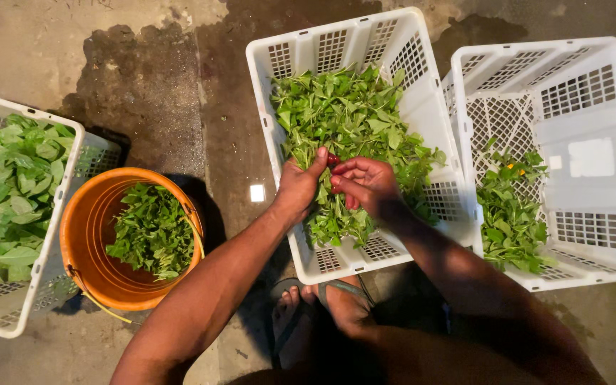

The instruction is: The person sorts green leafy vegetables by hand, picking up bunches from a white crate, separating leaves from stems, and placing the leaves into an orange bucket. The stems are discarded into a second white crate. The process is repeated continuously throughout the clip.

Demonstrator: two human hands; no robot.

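Bare concrete floor [144, 85], dark with damp patches, fills the background. Largest on it are three white plastic crates. One crate [422, 43] sits at twelve o'clock from the person's feet, heaped with small green leafy sprigs [350, 107]. A second crate [593, 157] stands just beside it at two o'clock, mostly bare, with a smaller pile of sprigs [511, 221] along its near left side. A third crate [8, 321] at nine o'clock, partly cut off by the picture's edge, holds broader, paler leaves [8, 192]. Touching it, at about ten o'clock, stands an orange bucket [87, 235] with a loose clump of greens [152, 232] inside.

Both hands meet over the near end of the middle crate. The left hand [299, 187] is curled around a bunch of sprigs, thumb raised. The right hand [366, 184] is bent inward, fingertips pinched toward the same bunch. Between the two hands shows something small and red [333, 160]; it is possibly a band or tie, but too small to tell. Below, at six o'clock, a foot in a sandal [336, 303] rests on the floor.
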